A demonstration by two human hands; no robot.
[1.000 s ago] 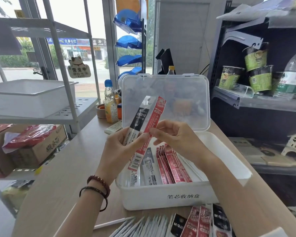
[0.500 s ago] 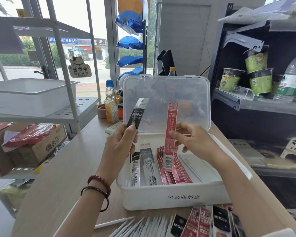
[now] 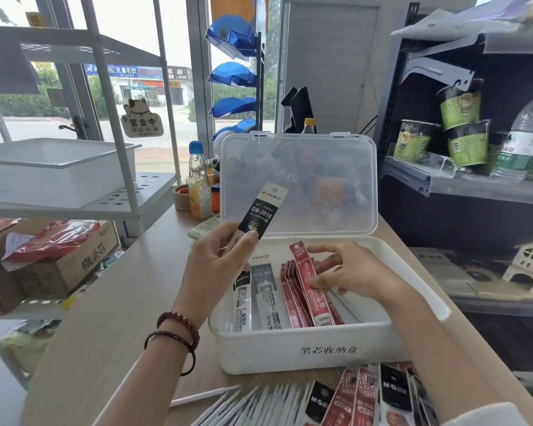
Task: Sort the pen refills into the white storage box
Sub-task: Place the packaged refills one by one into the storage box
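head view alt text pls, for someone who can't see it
A person's left hand holds up a black refill pack, while the right hand holds a red refill pack among other red packs in the open white storage box. More packs lie on the table in front.

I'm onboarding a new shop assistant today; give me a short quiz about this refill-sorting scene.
1. True or false: the clear lid of the white storage box is shut.
2. Which hand holds the black DM-2018 pack?
3. In the box, the red packs lie where, relative to the grey pack: A) left, B) right, C) on top?
Key: 1 false; 2 left hand; 3 B.
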